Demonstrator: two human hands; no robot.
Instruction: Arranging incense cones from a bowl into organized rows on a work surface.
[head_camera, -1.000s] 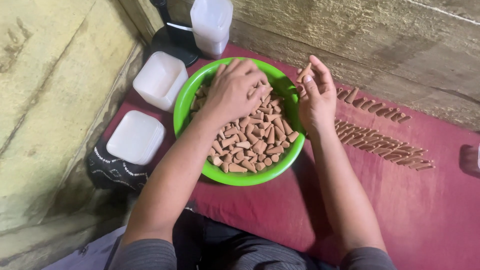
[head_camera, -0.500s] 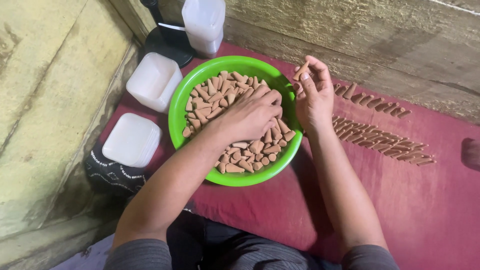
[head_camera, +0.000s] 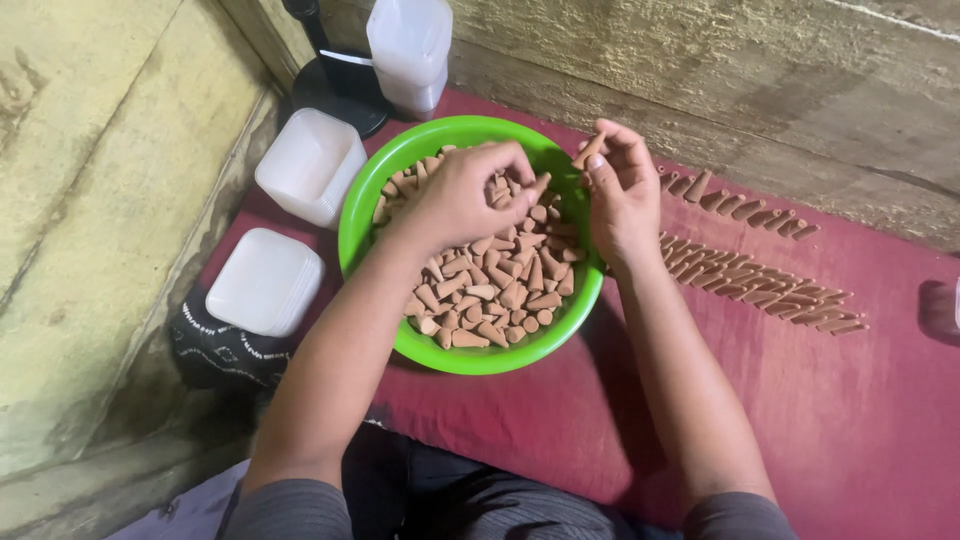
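A dark red cloth (head_camera: 850, 420) covers the floor, laid against a rough, pale stone wall (head_camera: 760, 90) at the far edge and a worn stone slab (head_camera: 90, 200) on the left. In the head view, a bright green bowl (head_camera: 360, 235) sits on the cloth in front of the person, heaped with small brown cones (head_camera: 500, 290) lying every which way. To its right, more cones are laid out on the cloth in rows (head_camera: 760, 275), side by side, each long axis running slantwise with the narrow tip toward the wall. Left of the bowl stand two stacks of white square plastic containers (head_camera: 300, 165) and (head_camera: 265, 280), and a taller translucent stack (head_camera: 410, 45) stands beyond the bowl beside a black round base (head_camera: 330, 95).

The left hand (head_camera: 465, 195) hovers over the bowl's far half, fingers (head_camera: 525, 180) curled narrowly together, the tips pinched on or just above the heap; whether a cone is gripped there cannot be told. The right hand (head_camera: 620, 195) is raised over the bowl's right rim, its fingers loosely bent, with thumb and forefinger nipping a single cone (head_camera: 590, 152) that slants up, tip toward the wall.
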